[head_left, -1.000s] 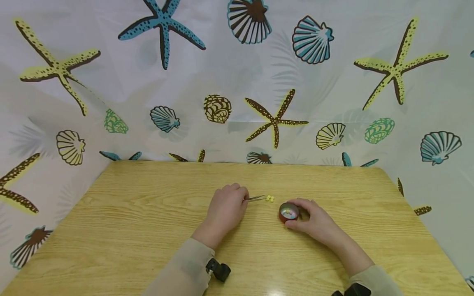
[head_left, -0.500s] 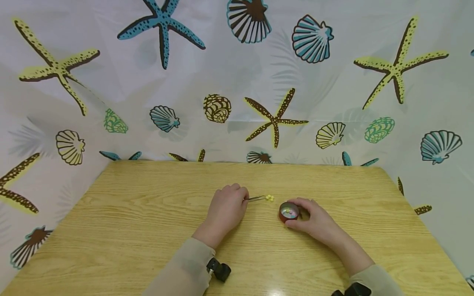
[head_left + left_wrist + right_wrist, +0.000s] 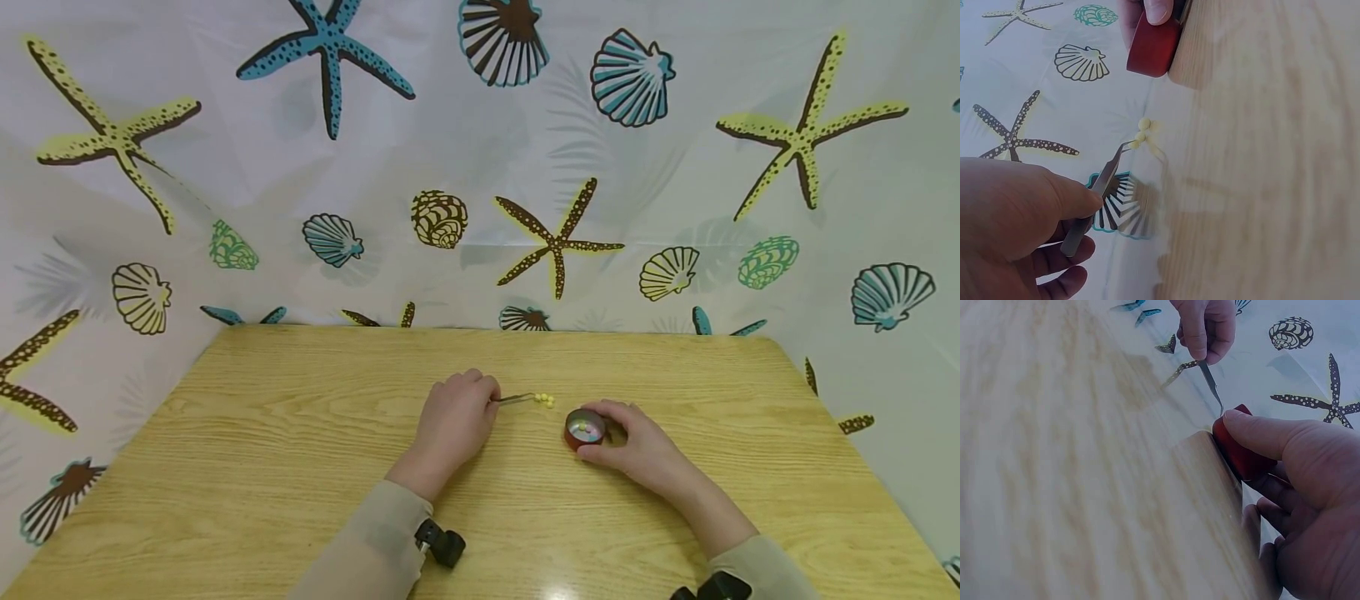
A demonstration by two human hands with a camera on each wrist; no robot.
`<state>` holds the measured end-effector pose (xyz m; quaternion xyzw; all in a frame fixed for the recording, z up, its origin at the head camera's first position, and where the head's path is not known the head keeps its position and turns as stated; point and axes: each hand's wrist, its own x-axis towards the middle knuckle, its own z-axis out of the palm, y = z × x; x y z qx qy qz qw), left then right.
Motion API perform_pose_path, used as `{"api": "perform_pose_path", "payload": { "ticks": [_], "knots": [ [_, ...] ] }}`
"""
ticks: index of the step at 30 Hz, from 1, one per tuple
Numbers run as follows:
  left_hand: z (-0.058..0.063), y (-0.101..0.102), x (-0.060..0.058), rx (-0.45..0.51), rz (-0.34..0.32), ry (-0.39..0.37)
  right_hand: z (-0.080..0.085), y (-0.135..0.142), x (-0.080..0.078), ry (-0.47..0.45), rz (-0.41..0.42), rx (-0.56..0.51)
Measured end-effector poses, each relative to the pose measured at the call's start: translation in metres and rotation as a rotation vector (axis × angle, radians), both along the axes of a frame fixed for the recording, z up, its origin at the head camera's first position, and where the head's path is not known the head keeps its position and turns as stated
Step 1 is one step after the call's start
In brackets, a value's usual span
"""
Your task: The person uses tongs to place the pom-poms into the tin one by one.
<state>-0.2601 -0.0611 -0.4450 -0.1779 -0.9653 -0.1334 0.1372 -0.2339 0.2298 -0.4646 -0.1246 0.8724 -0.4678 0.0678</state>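
My left hand (image 3: pixel 456 417) pinches steel tweezers (image 3: pixel 1109 172) between thumb and fingers, their bent tips pointing right. Right at those tips sits a small yellow bead (image 3: pixel 1135 144), beside a few more yellow beads (image 3: pixel 1144 124) in a little cluster on the table. I cannot tell whether the tips grip the bead. My right hand (image 3: pixel 637 446) holds a small round red tin (image 3: pixel 574 442) by its side, thumb near and fingers behind. The tin stands upright and open-topped, to the right of the beads. Several small pale and yellow pieces (image 3: pixel 583 428) lie inside it.
The wooden table (image 3: pixel 300 450) runs back to a light cloth (image 3: pixel 480 158) printed with starfish and shells, which also rises along both sides. A small black camera (image 3: pixel 442 543) is strapped to the left sleeve, another (image 3: pixel 720 587) to the right sleeve.
My left hand and the tweezers have shifted slightly left and back. The bead at the tips has moved a little left, stretching the cluster. The right hand and tin stay put.
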Motion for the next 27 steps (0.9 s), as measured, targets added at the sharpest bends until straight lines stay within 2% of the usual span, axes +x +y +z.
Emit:
{"api": "perform_pose_path", "payload": {
  "ticks": [7, 12, 19, 27],
  "knots": [
    [0.001, -0.003, -0.002, 0.034, -0.015, 0.029, -0.001, 0.001, -0.001, 0.002, 0.002, 0.002],
    [0.002, -0.004, -0.003, 0.103, -0.053, 0.007, -0.001, 0.001, -0.001, 0.002, 0.002, 0.003],
    [0.005, -0.001, -0.004, 0.186, -0.160, -0.013, -0.001, 0.000, -0.001, -0.003, -0.001, -0.007],
    [0.012, 0.006, 0.000, 0.183, -0.269, -0.066, 0.000, 0.000, -0.001, 0.017, 0.001, 0.001]
  ]
}}
